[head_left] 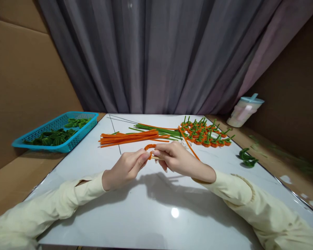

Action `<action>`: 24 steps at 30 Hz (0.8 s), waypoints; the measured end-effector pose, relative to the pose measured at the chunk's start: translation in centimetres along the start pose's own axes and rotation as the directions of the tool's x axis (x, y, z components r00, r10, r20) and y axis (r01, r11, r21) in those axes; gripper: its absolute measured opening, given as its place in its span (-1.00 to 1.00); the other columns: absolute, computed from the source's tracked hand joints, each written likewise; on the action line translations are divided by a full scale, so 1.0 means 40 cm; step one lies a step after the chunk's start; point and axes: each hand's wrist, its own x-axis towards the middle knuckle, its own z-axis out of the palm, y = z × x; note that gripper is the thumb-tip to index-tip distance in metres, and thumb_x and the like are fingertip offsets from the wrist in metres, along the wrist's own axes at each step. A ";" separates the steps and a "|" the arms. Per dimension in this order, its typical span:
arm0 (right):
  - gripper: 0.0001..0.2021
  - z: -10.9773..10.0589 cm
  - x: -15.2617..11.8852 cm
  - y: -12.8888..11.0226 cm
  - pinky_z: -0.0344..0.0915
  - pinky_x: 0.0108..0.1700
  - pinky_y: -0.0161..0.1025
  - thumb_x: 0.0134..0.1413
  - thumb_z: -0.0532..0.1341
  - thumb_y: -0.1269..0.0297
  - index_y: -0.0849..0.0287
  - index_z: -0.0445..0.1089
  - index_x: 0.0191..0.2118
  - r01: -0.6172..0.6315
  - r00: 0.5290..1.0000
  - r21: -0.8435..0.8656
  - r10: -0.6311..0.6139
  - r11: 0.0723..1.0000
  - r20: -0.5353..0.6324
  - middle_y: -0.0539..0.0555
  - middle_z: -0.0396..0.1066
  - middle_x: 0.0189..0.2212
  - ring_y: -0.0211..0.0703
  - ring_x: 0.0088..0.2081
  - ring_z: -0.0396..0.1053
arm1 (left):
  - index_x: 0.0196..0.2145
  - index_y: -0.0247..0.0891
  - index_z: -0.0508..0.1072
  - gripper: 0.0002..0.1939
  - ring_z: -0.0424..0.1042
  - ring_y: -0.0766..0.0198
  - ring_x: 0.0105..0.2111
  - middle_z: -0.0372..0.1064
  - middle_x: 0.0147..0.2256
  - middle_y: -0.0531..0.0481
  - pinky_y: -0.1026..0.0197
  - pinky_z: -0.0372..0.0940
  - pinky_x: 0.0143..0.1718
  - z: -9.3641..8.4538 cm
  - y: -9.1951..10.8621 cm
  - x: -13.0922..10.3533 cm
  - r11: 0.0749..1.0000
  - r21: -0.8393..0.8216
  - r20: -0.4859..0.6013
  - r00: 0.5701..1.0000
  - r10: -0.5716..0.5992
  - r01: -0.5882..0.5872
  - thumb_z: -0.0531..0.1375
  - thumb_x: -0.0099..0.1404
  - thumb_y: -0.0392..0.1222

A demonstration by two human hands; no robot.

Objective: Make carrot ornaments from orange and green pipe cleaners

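An orange pipe cleaner (149, 147) bends in a curve between my two hands, above the middle of the white table. My left hand (127, 166) pinches it between thumb and fingertips. A thin pale stick (154, 157), wooden by its look, points out of my right hand (176, 158), whose closed fingers also touch the orange pipe cleaner. Just beyond the hands lies a bundle of straight orange pipe cleaners (127, 138), with green pipe cleaners (159, 130) behind it. Part of the stick is hidden by the right fingers.
Several orange pieces with green stems (205, 133) stand at the back right. A blue basket (67, 147) at left holds green curled pieces. More green curls (247, 158) lie near the right edge. A lidded cup (243, 111) stands beyond, and a grey curtain (159, 59) hangs behind.
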 end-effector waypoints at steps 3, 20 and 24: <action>-0.70 -0.014 0.002 0.000 0.09 -0.58 -0.43 0.18 -0.01 0.26 0.22 0.20 -0.55 -0.143 0.974 0.189 0.105 0.972 0.199 -0.08 0.23 -0.73 -0.41 -0.71 0.13 | -0.47 -0.25 0.17 -0.74 0.08 0.43 -0.65 0.11 -0.60 0.13 0.36 0.04 -0.59 0.001 -0.010 0.000 0.970 0.141 0.003 0.979 0.202 -0.200 -0.15 0.37 -0.27; -0.66 -0.024 0.011 0.035 -0.06 -0.67 -0.42 0.10 0.12 0.11 0.29 0.28 -0.54 -0.324 0.886 0.505 0.069 0.800 0.459 -0.13 0.13 -0.78 -0.46 -0.74 -0.01 | -0.29 -0.34 0.36 -0.71 0.28 0.34 -0.54 0.36 -0.52 -0.05 0.31 0.15 -0.52 -0.039 -0.036 0.018 0.837 0.282 0.244 0.878 0.411 -0.470 -0.13 0.37 -0.30; -0.67 -0.030 0.013 0.033 -0.01 -0.59 -0.40 0.17 0.04 0.14 0.27 0.29 -0.50 -0.167 0.963 0.220 0.111 0.961 0.247 -0.11 0.14 -0.75 -0.42 -0.71 0.05 | -0.31 -0.32 0.37 -0.65 0.34 0.35 -0.43 0.39 -0.41 -0.05 0.32 0.22 -0.41 -0.040 -0.032 0.032 0.997 0.029 0.242 0.968 0.064 -0.073 -0.13 0.39 -0.12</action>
